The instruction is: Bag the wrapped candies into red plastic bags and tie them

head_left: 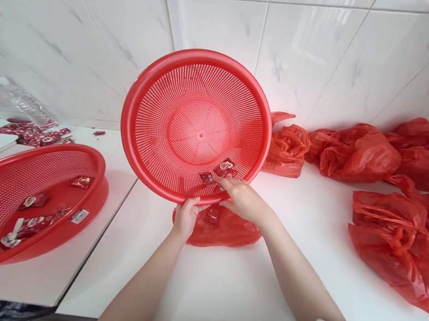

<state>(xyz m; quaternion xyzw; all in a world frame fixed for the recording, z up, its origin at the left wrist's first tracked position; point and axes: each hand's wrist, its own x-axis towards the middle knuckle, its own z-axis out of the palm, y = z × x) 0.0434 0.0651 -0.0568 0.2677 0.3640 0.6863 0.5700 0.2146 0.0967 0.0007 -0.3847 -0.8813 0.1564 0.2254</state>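
A round red plastic basket (201, 136) is tilted up, its perforated inside facing me. Several small red wrapped packets (225, 168) lie at its lower right wall. My left hand (186, 219) grips the bottom rim with the thumb up. My right hand (243, 196) reaches over the lower right rim, its fingers stretched out and touching the packets. Under the basket a red plastic bag (222, 234) lies on the white table, with a red packet (212, 215) at its mouth. Whether my left fingers also hold the bag's edge is hidden.
At left stands another tilted red basket (99, 184) with several packets (31, 225) inside. Behind it are a pile of red packets (38, 135) and a clear bottle (27, 104). Red bags (355, 152) line the tiled wall; more bags (397, 231) sit at right.
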